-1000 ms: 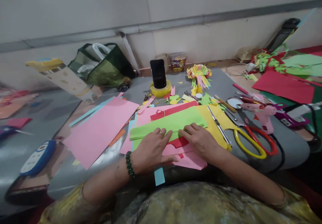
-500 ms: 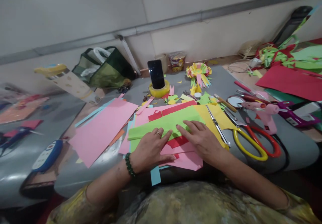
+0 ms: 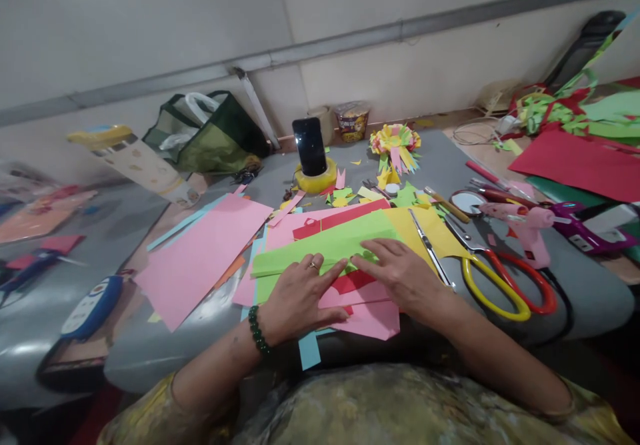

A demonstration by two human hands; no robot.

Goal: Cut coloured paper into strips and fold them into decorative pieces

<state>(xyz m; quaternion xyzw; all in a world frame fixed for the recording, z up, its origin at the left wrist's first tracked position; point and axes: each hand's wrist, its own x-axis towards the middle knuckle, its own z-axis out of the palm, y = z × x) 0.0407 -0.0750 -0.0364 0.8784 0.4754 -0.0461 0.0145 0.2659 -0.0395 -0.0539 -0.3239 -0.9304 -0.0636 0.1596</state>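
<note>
A sheet of light green paper (image 3: pixel 310 248) lies in front of me, its long edge folded over into a strip. My left hand (image 3: pixel 297 292) rests on the strip with index finger and thumb stretched apart. My right hand (image 3: pixel 400 268) presses on the strip's right part with its fingertips, fingers spread and slightly bent. The two index fingertips almost meet at the fold. Beneath the green sheet are pink paper (image 3: pixel 373 318), red paper (image 3: pixel 354 281) and a blue strip (image 3: pixel 309 350). The undersides of my fingers are hidden.
Right of my hands lie a craft knife (image 3: pixel 430 248), large scissors (image 3: pixel 493 278) and a pink glue gun (image 3: pixel 527 228). A pink sheet (image 3: pixel 205 258) lies left. Behind stand a phone (image 3: pixel 310 146) on a yellow tape roll (image 3: pixel 316 177) and a paper flower (image 3: pixel 395 142).
My fingers have shifted slightly along the fold, and the two index fingertips are a little closer together. The green paper stays under both hands.
</note>
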